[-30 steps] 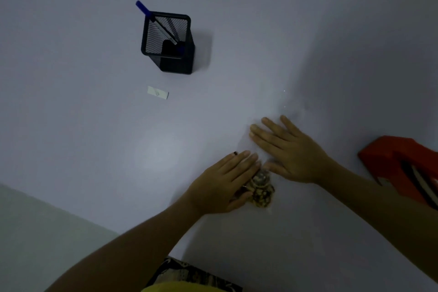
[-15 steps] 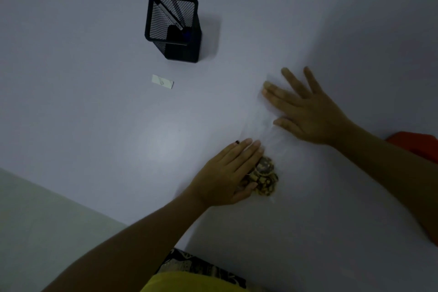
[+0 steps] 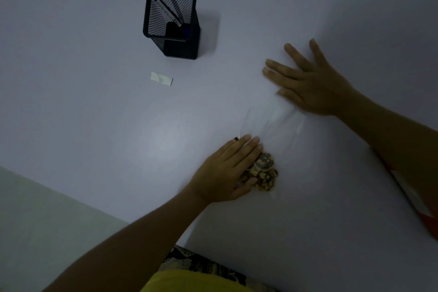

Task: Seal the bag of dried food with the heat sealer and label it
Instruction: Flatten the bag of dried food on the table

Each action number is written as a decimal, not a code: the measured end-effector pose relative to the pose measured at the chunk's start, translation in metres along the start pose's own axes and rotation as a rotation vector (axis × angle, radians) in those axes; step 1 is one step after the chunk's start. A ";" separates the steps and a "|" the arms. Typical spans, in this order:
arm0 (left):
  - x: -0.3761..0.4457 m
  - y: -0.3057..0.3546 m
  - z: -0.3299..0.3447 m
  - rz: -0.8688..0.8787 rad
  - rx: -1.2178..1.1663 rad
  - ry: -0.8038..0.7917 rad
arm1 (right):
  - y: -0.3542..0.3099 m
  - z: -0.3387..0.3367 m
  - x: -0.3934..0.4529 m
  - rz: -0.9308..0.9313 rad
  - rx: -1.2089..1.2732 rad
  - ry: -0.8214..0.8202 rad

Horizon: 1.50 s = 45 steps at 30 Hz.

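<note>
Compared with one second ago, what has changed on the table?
The right hand slid flat along the clear plastic bag, away from the left hand, smoothing it. The left hand still presses beside the brown dried food. The black mesh pen holder and small white label stayed.

You are looking down on a plain white table (image 3: 83, 114) in dim light, with one soft glare patch. A pale floor (image 3: 35, 220) shows beyond its lower-left edge.
</note>
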<state>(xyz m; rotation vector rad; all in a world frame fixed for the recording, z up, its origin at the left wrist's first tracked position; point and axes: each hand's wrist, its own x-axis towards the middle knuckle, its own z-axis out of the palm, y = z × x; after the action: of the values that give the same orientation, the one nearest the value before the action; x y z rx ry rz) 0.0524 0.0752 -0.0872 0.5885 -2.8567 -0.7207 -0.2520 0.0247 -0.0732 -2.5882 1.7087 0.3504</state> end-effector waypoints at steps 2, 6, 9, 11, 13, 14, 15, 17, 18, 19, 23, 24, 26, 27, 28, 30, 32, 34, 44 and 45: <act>0.000 0.000 0.001 -0.005 0.003 0.005 | -0.014 -0.005 0.000 0.062 0.005 0.057; 0.001 0.001 0.000 -0.013 -0.005 0.005 | -0.069 -0.001 -0.015 0.007 0.121 0.110; 0.001 0.002 0.000 -0.006 -0.009 0.016 | -0.092 0.006 -0.028 -0.049 0.158 0.059; 0.002 0.002 0.000 -0.009 -0.007 0.014 | -0.073 0.008 -0.025 0.001 0.129 0.017; 0.002 0.001 -0.001 -0.013 -0.001 0.014 | -0.047 0.008 -0.019 0.042 0.090 -0.024; 0.002 0.001 -0.001 -0.013 0.002 0.015 | -0.036 0.007 -0.017 0.058 0.077 -0.046; 0.002 0.001 -0.001 -0.012 0.004 0.017 | -0.029 0.008 -0.016 0.080 0.071 -0.056; 0.003 0.001 -0.002 -0.010 0.008 0.019 | -0.026 0.007 -0.014 0.170 0.072 -0.030; 0.003 0.002 -0.002 -0.010 0.009 0.019 | -0.029 0.005 -0.012 0.237 0.090 -0.011; 0.003 0.002 -0.002 -0.009 0.011 0.019 | -0.033 0.003 -0.011 0.298 0.120 0.009; 0.002 0.003 -0.002 -0.014 0.017 0.016 | -0.074 -0.003 -0.013 0.231 0.202 0.030; 0.002 0.003 -0.002 -0.015 0.016 0.015 | -0.085 -0.004 -0.014 0.152 0.205 0.022; 0.003 0.003 -0.002 -0.013 0.020 0.010 | -0.087 0.000 -0.017 0.036 0.182 -0.010; 0.003 0.003 -0.002 -0.013 0.025 0.005 | -0.078 0.002 -0.016 0.020 0.153 -0.029; 0.003 0.003 -0.003 -0.015 0.029 0.000 | -0.065 0.003 -0.012 0.035 0.125 -0.045; 0.004 0.002 -0.003 -0.018 0.028 -0.007 | -0.033 0.003 -0.006 0.119 0.096 -0.062; 0.003 0.002 -0.003 -0.021 0.019 -0.014 | -0.006 0.004 -0.004 0.199 0.105 -0.086; 0.004 0.002 -0.002 -0.023 0.015 -0.013 | -0.001 0.001 -0.003 0.268 0.116 -0.072; 0.001 0.003 -0.001 -0.017 0.031 -0.004 | -0.142 -0.009 -0.043 0.737 0.578 0.007; 0.002 0.003 -0.001 -0.015 0.029 0.000 | -0.143 -0.008 -0.047 0.755 0.582 0.006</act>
<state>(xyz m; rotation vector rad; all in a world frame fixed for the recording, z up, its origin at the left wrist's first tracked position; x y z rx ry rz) 0.0500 0.0762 -0.0851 0.6152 -2.8703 -0.6832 -0.1380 0.1237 -0.0712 -1.4976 2.2913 -0.1461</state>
